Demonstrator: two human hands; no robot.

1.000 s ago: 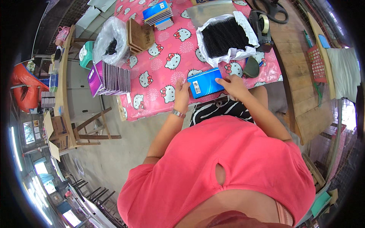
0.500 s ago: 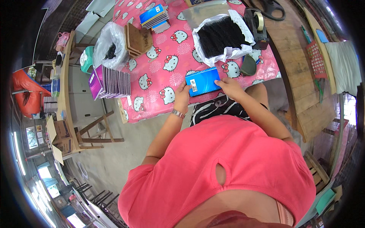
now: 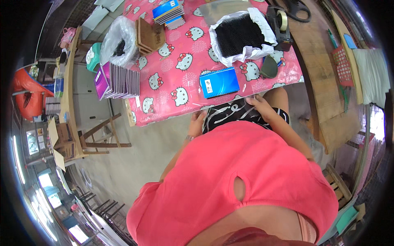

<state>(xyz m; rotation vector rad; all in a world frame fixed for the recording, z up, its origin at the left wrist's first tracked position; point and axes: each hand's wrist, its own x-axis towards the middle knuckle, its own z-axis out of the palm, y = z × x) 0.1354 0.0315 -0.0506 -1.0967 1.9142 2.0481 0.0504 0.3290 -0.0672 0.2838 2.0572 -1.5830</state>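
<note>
A blue spiral-bound notebook (image 3: pixel 219 83) with a white label lies flat near the front edge of the table, with neither hand touching it. My left hand (image 3: pixel 197 123) is just below the table's front edge, over my lap; its fingers are partly hidden and hard to read. Wearing no watch, my right hand (image 3: pixel 262 107) is at the same edge, below the notebook's right corner. Its thumb and forefinger are apart, near the clear plastic table cover (image 3: pixel 245 91), and I see nothing held.
A row of purple spiral notebooks (image 3: pixel 123 82) stands at the left. Behind are a plastic bag (image 3: pixel 119 43), brown boards (image 3: pixel 150 36) and stacked blue notebooks (image 3: pixel 167 13). Black binding coils (image 3: pixel 240 36) in white paper, a tape dispenser (image 3: pixel 280 26) and a dark green pouch (image 3: pixel 269 67) are at right.
Both hands have let go of the blue notebook and drawn back toward my lap. It now lies on the table. The view has shifted slightly.
</note>
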